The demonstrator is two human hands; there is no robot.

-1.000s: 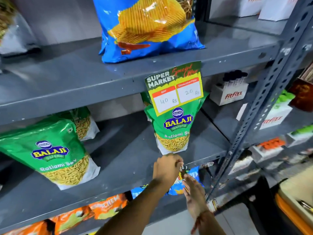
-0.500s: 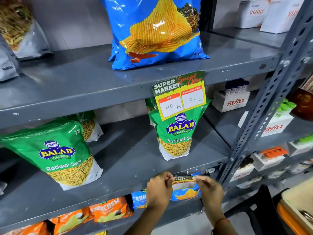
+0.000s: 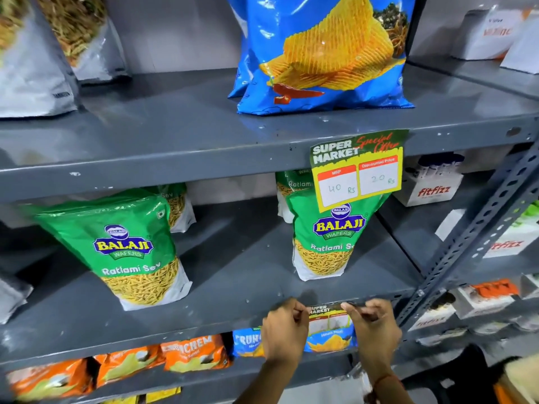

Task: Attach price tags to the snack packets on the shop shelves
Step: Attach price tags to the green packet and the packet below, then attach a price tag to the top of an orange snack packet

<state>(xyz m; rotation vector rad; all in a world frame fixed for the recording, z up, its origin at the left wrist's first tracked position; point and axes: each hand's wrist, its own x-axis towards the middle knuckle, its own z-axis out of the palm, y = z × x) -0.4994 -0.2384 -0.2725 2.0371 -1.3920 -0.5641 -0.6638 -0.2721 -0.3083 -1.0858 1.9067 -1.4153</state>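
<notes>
Both hands are pinching 1 small price tag (image 3: pixel 329 318) against the front edge of the middle shelf (image 3: pixel 204 322). The left hand (image 3: pixel 284 333) is gripping its left top corner, the right hand (image 3: pixel 374 330) its right, fingers (image 3: pixel 351 309) pressed together on the paper. Another tag (image 3: pixel 357 170) is hanging from the upper shelf's front edge, near the right corner.

Grey metal shelves (image 3: pixel 180 141) carry the stock: a blue chips bag (image 3: pixel 320 53) stands on the upper board, two green Balaji sev packets (image 3: pixel 128 246) (image 3: pixel 329 240) stand well apart on the middle board (image 3: pixel 248 275), and orange packets (image 3: pixel 195 352) sit on the board below.
</notes>
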